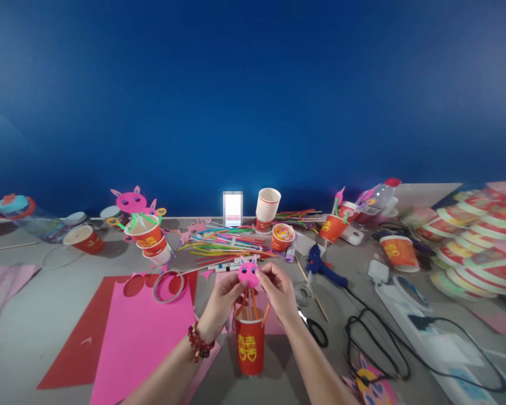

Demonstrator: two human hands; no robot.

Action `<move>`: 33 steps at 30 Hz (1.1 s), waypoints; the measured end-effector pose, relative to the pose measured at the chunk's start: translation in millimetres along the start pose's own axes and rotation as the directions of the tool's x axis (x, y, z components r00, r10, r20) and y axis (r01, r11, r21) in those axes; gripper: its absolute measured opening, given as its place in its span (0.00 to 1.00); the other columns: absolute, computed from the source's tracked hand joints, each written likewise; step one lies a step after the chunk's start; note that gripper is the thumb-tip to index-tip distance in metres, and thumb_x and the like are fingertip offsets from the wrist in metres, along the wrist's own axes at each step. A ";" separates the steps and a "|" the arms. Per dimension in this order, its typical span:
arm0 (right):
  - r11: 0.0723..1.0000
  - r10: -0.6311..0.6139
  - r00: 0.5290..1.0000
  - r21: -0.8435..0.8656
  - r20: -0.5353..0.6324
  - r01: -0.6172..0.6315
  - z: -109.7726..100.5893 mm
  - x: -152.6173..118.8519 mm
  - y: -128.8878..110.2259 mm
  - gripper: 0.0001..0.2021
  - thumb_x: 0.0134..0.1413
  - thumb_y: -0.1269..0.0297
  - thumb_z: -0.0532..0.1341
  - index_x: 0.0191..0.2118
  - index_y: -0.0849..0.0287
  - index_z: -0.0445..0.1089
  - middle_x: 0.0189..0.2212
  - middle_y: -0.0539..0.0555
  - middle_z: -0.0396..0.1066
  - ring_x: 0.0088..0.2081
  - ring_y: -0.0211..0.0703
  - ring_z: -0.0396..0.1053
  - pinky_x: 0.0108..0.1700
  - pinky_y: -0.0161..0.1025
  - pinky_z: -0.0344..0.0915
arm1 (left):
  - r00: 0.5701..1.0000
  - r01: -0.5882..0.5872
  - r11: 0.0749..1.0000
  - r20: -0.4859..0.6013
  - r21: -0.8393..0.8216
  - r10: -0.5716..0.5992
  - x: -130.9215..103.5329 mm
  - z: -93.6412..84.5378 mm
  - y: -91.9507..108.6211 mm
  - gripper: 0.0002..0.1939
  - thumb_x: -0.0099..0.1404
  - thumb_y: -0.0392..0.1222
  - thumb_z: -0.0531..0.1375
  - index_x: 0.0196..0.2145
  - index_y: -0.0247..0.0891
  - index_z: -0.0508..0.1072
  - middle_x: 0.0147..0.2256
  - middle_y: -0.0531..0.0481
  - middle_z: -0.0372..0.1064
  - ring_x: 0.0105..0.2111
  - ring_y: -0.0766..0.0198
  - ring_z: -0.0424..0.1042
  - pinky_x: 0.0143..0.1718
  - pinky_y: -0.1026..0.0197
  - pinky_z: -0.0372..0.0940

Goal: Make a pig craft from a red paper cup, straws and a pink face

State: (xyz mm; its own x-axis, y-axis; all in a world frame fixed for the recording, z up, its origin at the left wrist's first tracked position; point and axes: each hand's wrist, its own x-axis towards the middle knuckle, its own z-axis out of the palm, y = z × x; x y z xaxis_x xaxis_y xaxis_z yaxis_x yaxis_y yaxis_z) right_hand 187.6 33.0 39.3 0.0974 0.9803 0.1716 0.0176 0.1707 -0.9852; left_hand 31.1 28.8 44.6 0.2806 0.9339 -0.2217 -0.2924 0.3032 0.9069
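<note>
A small pink paper animal face with ears and dark eyes is pinched between my two hands. My left hand grips its lower left edge, fingers closed. On the right edge, near an eye, my right hand is closed as well. Just below stands a red paper cup with yellow characters, upright on the table. Orange pipe cleaners rise out of the cup toward the underside of the face. Whether they are joined to it is hidden by my fingers.
Pink paper lies over red paper on the left, with a tape roll on it. A blue glue gun, scissors, and a power strip are on the right. Pipe cleaners and stacked cups lie behind.
</note>
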 end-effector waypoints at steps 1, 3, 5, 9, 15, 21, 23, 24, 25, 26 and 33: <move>1.000 0.001 1.000 0.001 0.002 -0.001 0.3 -0.1 -1.0 0.14 0.59 0.57 0.64 0.26 0.58 0.65 0.20 0.44 0.58 0.22 0.34 0.55 0.26 0.32 0.53 | 1.000 -0.002 1.000 -0.001 0.000 0.002 -0.5 0.3 0.1 0.19 0.58 0.51 0.69 0.42 0.34 0.80 0.33 0.44 0.79 0.30 0.62 0.77 0.30 0.66 0.69; 1.000 0.004 1.000 0.004 0.006 -0.005 0.9 -0.4 -2.6 0.15 0.58 0.56 0.65 0.26 0.58 0.65 0.20 0.44 0.58 0.22 0.34 0.56 0.25 0.32 0.54 | 1.000 -0.002 1.000 -0.008 -0.003 0.002 -1.0 0.9 -0.3 0.19 0.58 0.51 0.69 0.41 0.34 0.80 0.33 0.44 0.80 0.30 0.63 0.77 0.31 0.66 0.69; 1.000 0.009 1.000 0.009 0.009 -0.009 1.2 -0.6 -3.7 0.15 0.59 0.55 0.64 0.26 0.58 0.65 0.20 0.44 0.59 0.22 0.34 0.56 0.26 0.32 0.54 | 1.000 -0.007 1.000 -0.016 0.002 0.007 -1.0 1.0 -1.0 0.19 0.58 0.52 0.69 0.40 0.34 0.80 0.32 0.44 0.80 0.29 0.63 0.76 0.31 0.65 0.69; 1.000 0.017 1.000 0.022 0.007 -0.017 -0.7 -0.3 -4.2 0.17 0.62 0.50 0.60 0.29 0.58 0.66 0.21 0.45 0.61 0.23 0.35 0.58 0.26 0.32 0.57 | 0.997 -0.067 0.998 -0.044 -0.009 0.066 0.0 -0.3 0.2 0.16 0.60 0.51 0.68 0.38 0.34 0.80 0.32 0.45 0.80 0.30 0.63 0.77 0.33 0.65 0.70; 0.995 0.006 0.952 0.094 0.308 -0.036 -4.1 -2.4 2.6 0.24 0.59 0.43 0.62 0.53 0.55 0.68 0.47 0.58 0.72 0.46 0.48 0.72 0.47 0.42 0.69 | 0.953 -0.225 0.974 -0.206 0.000 0.220 1.9 -8.4 12.8 0.14 0.60 0.49 0.68 0.38 0.36 0.80 0.35 0.46 0.80 0.32 0.63 0.77 0.35 0.64 0.71; 0.984 0.162 0.854 -0.014 0.494 -0.179 5.4 -9.1 9.9 0.53 0.42 0.46 0.74 0.70 0.46 0.47 0.59 0.57 0.67 0.58 0.56 0.68 0.59 0.54 0.65 | 0.848 -0.372 0.927 -0.389 0.046 0.360 4.7 -19.1 19.0 0.13 0.57 0.48 0.70 0.37 0.38 0.80 0.33 0.50 0.80 0.32 0.65 0.77 0.34 0.67 0.70; 0.976 0.210 0.834 -0.064 0.511 -0.207 8.3 -10.2 8.7 0.54 0.42 0.48 0.74 0.71 0.47 0.45 0.54 0.57 0.72 0.54 0.56 0.72 0.56 0.55 0.68 | 0.849 -0.373 0.927 -0.386 0.047 0.361 3.2 -19.1 20.7 0.12 0.58 0.48 0.69 0.37 0.39 0.80 0.34 0.50 0.80 0.31 0.66 0.77 0.33 0.68 0.70; 0.975 0.221 0.832 -0.082 0.510 -0.208 9.1 -10.5 8.1 0.54 0.42 0.49 0.74 0.71 0.48 0.46 0.52 0.57 0.74 0.52 0.57 0.73 0.56 0.55 0.68 | 0.855 -0.369 0.929 -0.379 0.038 0.355 2.1 -18.3 21.8 0.12 0.59 0.48 0.69 0.38 0.39 0.80 0.34 0.50 0.80 0.31 0.66 0.77 0.33 0.68 0.70; 0.975 0.221 0.835 -0.086 0.505 -0.206 9.7 -10.6 7.5 0.53 0.43 0.49 0.74 0.71 0.48 0.47 0.52 0.56 0.75 0.51 0.57 0.74 0.55 0.54 0.68 | 0.861 -0.367 0.930 -0.370 0.023 0.349 0.9 -16.9 23.2 0.12 0.59 0.47 0.69 0.38 0.39 0.80 0.34 0.50 0.81 0.31 0.66 0.77 0.34 0.68 0.70; 0.976 0.214 0.839 -0.077 0.500 -0.203 9.9 -10.6 7.3 0.51 0.43 0.50 0.74 0.70 0.48 0.49 0.52 0.56 0.75 0.51 0.56 0.74 0.55 0.53 0.68 | 0.868 -0.364 0.931 -0.361 0.004 0.341 -0.2 -15.2 24.7 0.12 0.59 0.47 0.69 0.37 0.39 0.80 0.34 0.50 0.81 0.31 0.65 0.78 0.34 0.67 0.71; 0.976 0.117 0.830 0.094 0.545 -0.199 9.2 -11.9 8.4 0.43 0.49 0.55 0.73 0.68 0.51 0.54 0.55 0.57 0.72 0.53 0.53 0.72 0.54 0.49 0.69 | 0.908 -0.333 0.941 -0.291 -0.064 0.302 -4.3 -7.6 39.3 0.12 0.57 0.46 0.70 0.36 0.37 0.80 0.34 0.46 0.81 0.34 0.60 0.79 0.39 0.62 0.72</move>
State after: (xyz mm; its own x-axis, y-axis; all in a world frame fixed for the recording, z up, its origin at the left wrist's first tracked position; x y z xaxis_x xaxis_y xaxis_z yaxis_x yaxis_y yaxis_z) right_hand 177.4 23.7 29.0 -0.4597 0.8877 0.0271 -0.0956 -0.0191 -0.9952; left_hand 11.5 38.2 78.5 -0.0995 0.9945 -0.0318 -0.4272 -0.0138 0.9040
